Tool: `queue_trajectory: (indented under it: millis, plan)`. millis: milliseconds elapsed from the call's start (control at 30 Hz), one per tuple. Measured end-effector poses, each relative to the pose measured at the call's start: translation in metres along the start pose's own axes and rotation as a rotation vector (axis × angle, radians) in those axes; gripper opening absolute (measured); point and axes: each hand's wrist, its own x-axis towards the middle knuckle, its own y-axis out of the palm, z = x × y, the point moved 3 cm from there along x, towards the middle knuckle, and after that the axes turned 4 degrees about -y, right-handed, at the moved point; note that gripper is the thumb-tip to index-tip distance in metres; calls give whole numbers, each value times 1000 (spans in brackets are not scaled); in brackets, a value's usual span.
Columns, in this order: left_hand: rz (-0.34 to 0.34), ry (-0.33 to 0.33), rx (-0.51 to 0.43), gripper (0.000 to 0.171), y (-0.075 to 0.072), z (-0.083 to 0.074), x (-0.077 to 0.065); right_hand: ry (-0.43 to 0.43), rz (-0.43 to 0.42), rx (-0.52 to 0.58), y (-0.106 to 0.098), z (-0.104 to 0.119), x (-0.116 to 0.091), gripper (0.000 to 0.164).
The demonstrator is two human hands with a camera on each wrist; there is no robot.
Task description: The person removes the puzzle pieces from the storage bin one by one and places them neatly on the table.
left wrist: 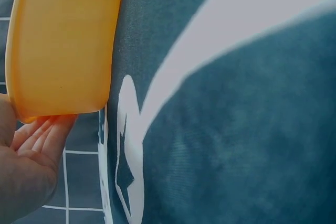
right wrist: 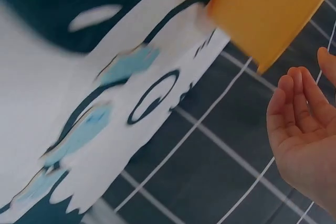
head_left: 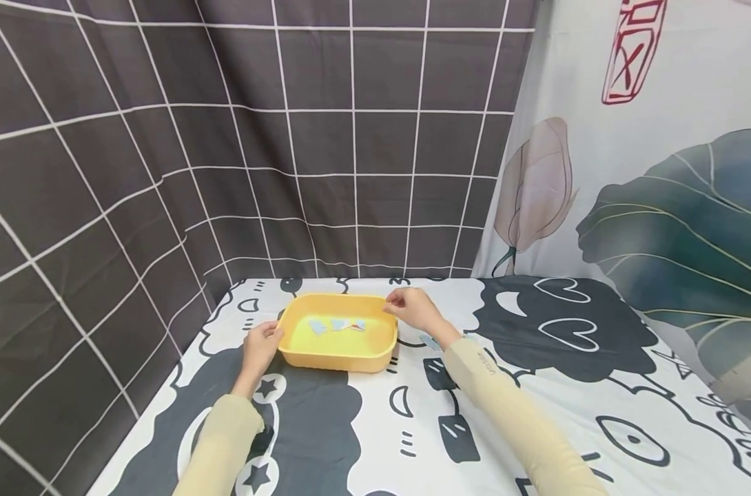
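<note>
A yellow plastic basin (head_left: 335, 362) stands on the patterned cloth. Inside it lie several small light-blue flat pieces (head_left: 317, 327), one with a bit of red. At the basin's left end my left hand (head_left: 262, 348) holds the rim; the left wrist view has the thumb by the rim and the fingers against the end wall. My right hand (head_left: 415, 308) hovers beside the far right corner, its fingers (right wrist: 299, 98) loosely bent and apart from the basin in the right wrist view. Nothing shows between those fingers.
More light-blue flat pieces (right wrist: 131, 65) lie on the cloth right of the basin, partly behind my right forearm in the head view. A dark grid-patterned curtain (head_left: 382, 145) hangs behind and to the left; a white floral curtain (head_left: 555, 69) hangs at the right.
</note>
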Motion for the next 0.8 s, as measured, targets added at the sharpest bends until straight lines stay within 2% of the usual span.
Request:
queue_trajectory:
  millis: [200, 467, 600, 800]
  plan:
    - [-4, 0, -2, 38, 1, 0, -1, -28, 29, 32, 22, 15, 12, 22]
    - [4, -22, -5, 39, 2, 1, 0, 32, 87, 71, 51, 22, 20, 24]
    - [7, -39, -7, 41, 3, 2, 0, 70, 103, 70, 59, 25, 23, 28]
    - [4, -47, -11, 42, 4, 3, 1, 80, 117, 58, 66, 28, 27, 35]
